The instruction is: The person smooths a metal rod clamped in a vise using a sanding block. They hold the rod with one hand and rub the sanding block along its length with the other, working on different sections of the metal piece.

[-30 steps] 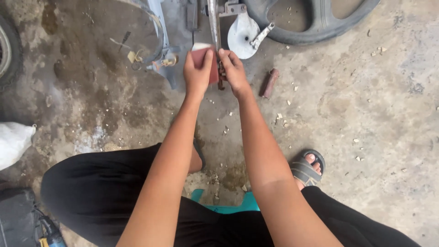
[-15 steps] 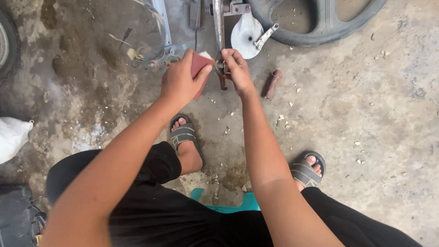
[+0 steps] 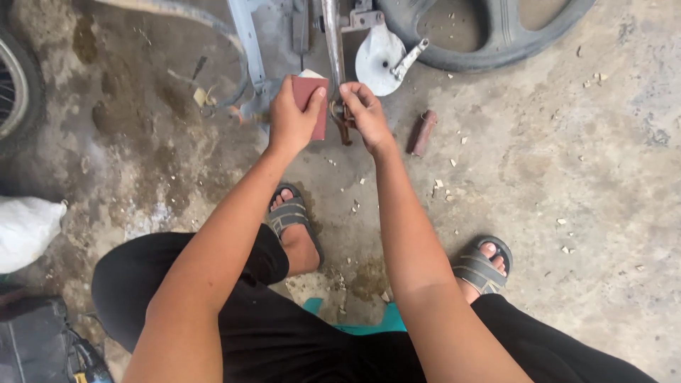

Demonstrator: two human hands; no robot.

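Note:
My left hand holds a folded reddish-brown piece of sandpaper just left of a thin metal bar that runs down from a bicycle frame at the top. My right hand pinches the lower end of that bar, where a rusty fitting hangs below my fingers. The sandpaper sits close beside the bar; whether it touches is unclear.
A tyre lies at the top right, with a pale round metal plate by the bar. A rusty cylinder lies on the stained concrete. A wheel stands far left, a white bag below it. My sandalled feet rest below.
My left hand with the sandpaper has shifted left off the bar and lifted slightly. My left knee has dropped, showing the left foot. My right hand stays on the bar's end.

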